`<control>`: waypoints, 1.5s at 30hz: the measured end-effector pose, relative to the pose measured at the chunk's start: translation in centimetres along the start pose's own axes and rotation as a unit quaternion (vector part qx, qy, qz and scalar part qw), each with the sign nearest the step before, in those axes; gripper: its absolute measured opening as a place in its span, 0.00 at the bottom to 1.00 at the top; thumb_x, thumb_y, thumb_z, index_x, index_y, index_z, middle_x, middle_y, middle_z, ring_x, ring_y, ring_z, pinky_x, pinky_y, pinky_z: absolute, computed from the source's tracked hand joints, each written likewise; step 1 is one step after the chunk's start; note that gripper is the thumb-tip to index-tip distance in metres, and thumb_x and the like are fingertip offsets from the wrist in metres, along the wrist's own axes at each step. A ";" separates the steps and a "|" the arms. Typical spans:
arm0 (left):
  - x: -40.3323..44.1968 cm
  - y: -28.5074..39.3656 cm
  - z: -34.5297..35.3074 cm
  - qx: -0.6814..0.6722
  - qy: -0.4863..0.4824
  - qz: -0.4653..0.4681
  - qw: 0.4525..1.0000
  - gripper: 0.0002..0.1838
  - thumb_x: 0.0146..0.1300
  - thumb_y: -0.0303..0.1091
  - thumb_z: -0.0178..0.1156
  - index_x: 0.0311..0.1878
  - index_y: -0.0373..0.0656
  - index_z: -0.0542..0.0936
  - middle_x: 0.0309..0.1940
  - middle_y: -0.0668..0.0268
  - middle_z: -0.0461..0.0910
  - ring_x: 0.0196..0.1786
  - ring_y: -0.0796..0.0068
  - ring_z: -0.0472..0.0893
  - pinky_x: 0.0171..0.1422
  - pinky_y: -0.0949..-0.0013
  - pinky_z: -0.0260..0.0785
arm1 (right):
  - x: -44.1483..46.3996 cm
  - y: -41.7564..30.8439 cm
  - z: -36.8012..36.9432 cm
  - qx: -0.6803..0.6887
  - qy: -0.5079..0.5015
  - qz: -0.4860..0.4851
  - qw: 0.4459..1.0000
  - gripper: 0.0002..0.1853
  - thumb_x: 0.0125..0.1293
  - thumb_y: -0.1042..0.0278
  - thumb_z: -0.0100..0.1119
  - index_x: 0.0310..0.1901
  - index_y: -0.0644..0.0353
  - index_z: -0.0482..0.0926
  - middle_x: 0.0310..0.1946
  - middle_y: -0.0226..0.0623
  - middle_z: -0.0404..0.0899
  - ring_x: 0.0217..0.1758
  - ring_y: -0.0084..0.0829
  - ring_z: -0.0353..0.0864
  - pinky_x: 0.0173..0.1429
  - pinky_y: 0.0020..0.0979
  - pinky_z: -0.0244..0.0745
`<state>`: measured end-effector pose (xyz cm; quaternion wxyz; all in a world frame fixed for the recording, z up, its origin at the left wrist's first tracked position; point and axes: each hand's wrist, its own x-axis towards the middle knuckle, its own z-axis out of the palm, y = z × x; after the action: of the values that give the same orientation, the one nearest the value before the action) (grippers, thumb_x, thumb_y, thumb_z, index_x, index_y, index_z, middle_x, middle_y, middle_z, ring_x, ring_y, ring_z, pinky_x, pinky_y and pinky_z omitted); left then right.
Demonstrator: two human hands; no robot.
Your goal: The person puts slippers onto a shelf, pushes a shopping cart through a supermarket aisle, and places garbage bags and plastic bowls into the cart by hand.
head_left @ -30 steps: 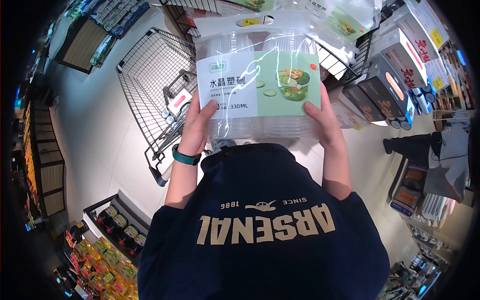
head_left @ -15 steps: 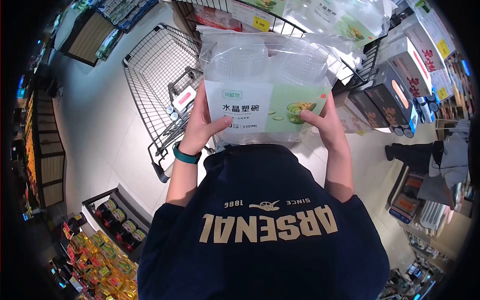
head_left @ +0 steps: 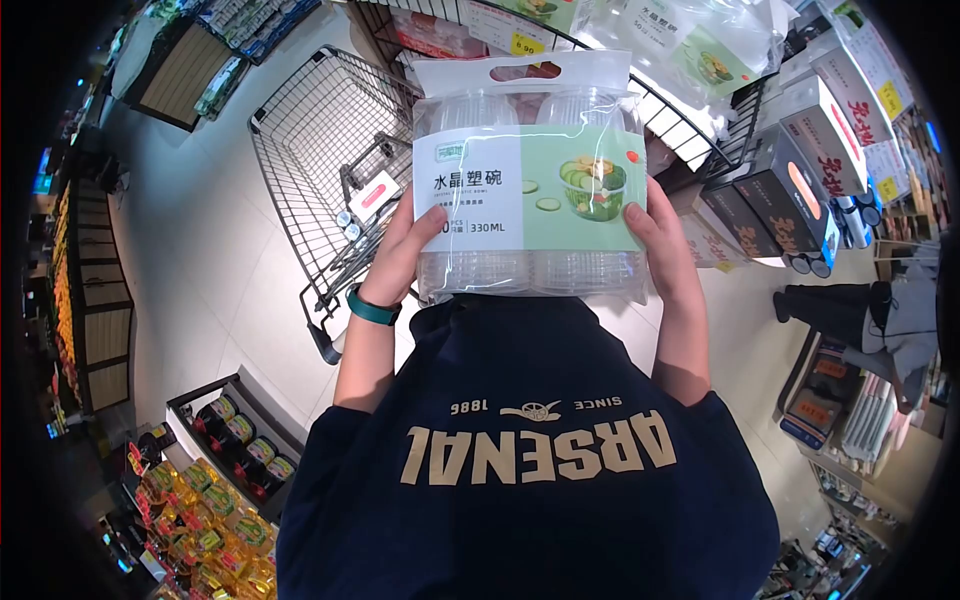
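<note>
A clear plastic pack of bowls (head_left: 530, 190) with a white and green label stands upright in front of my chest, its handle cutout at the top. My left hand (head_left: 405, 250), with a green wristband, grips its left edge, thumb on the label. On the right edge, my right hand (head_left: 665, 240) is closed round the pack, thumb on the green part. The other fingers of both hands are hidden behind it. Similar packs (head_left: 690, 50) lie in a wire display basket (head_left: 740, 120) beyond.
A shopping cart (head_left: 300, 150) holding a small white box (head_left: 375, 194) stands at the left. Stacked boxes (head_left: 780, 190) are at the right, near a person (head_left: 840, 310). Bottles (head_left: 215, 520) stand on a display at the lower left.
The pack has tilted back and then come upright again, its handle cutout and full label now facing me. Both hands have stayed on its sides. The view has shifted slightly.
</note>
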<state>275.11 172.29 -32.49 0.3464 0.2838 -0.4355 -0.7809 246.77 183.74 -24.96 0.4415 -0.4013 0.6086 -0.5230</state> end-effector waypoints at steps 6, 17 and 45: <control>0.3 0.0 0.0 0.049 -0.008 0.028 0.998 0.39 0.68 0.36 0.60 0.77 0.37 0.53 0.70 0.55 0.64 0.71 0.66 0.64 0.75 0.64 0.54 | 0.2 0.6 0.4 0.035 -0.025 0.020 0.999 0.39 0.65 0.55 0.66 0.71 0.65 0.60 0.63 0.40 0.71 0.66 0.31 0.69 0.71 0.33 0.60; 0.5 -2.0 2.8 0.014 -0.027 0.124 0.992 0.62 0.55 0.42 0.73 0.78 0.38 0.35 0.73 0.52 0.54 0.76 0.62 0.55 0.78 0.60 0.49 | 2.8 1.7 -0.1 -0.033 0.016 0.016 0.999 0.37 0.59 0.59 0.70 0.65 0.66 0.65 0.54 0.41 0.76 0.56 0.30 0.76 0.61 0.32 0.71; 12.0 -0.5 -33.3 -0.024 0.361 -0.017 0.932 0.44 0.70 0.70 0.39 0.79 0.53 0.47 0.79 0.60 0.47 0.80 0.57 0.46 0.76 0.33 0.41 | 34.9 17.3 30.9 -0.225 -0.253 -0.014 0.941 0.36 0.50 0.66 0.78 0.58 0.71 0.70 0.53 0.48 0.79 0.56 0.36 0.79 0.61 0.34 0.73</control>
<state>292.58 146.92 -49.90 0.4737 0.5456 -0.2576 -0.6415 265.79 144.09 -48.20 0.4717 -0.6176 0.5733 -0.2597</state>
